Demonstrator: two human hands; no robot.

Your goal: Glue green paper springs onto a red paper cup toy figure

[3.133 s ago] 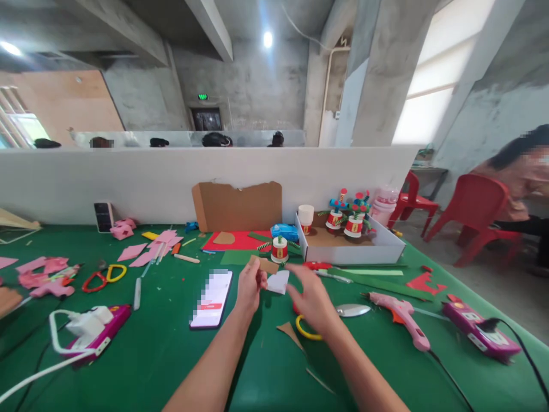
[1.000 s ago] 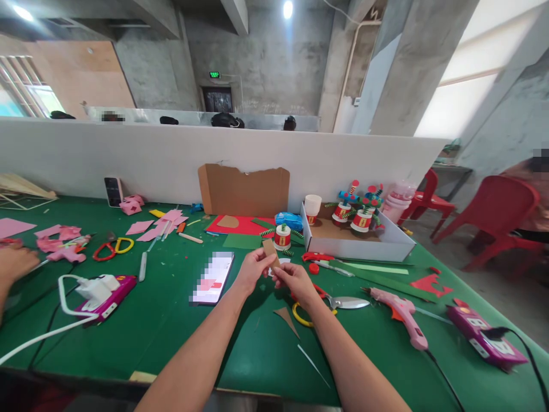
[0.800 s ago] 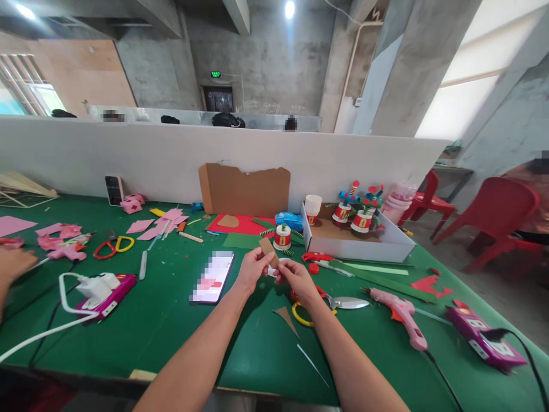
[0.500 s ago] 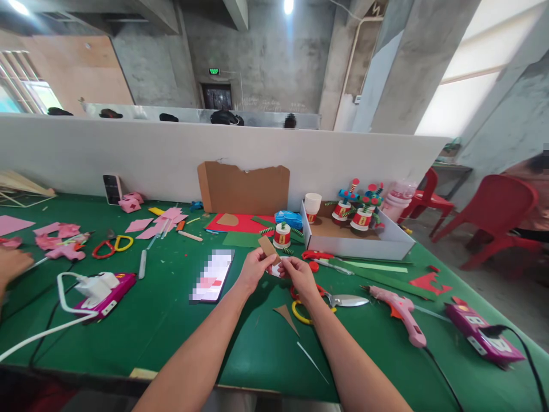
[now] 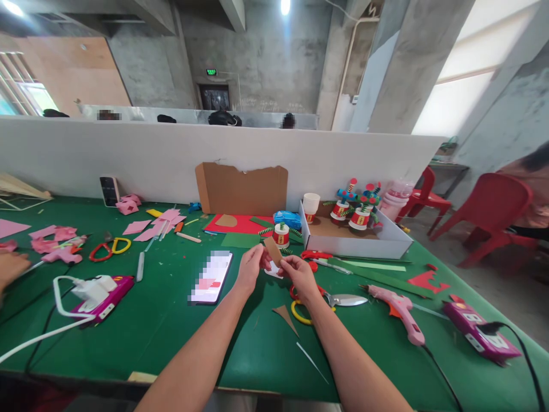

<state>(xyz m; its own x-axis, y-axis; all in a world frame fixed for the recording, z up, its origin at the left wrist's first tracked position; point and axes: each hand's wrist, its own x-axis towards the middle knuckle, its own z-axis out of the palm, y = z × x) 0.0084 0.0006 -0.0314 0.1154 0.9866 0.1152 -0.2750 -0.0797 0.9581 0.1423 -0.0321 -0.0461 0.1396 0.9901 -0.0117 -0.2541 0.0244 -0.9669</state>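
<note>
My left hand (image 5: 250, 269) and right hand (image 5: 299, 273) are close together above the green surface (image 5: 171, 320), both pinching a small brown cardboard strip (image 5: 273, 250) between fingertips. Scissors (image 5: 317, 298) lie just beneath my right hand, and a phone (image 5: 211, 277) rests beside my left.

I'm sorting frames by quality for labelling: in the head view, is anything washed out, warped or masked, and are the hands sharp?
Head view: the tall bright window at right is blown out to white; the white partition wall bows from wide-angle distortion; the smartphone screen is pixelated; the left hand, right hand and small brown cardboard piece they pinch look reasonably sharp.
</note>
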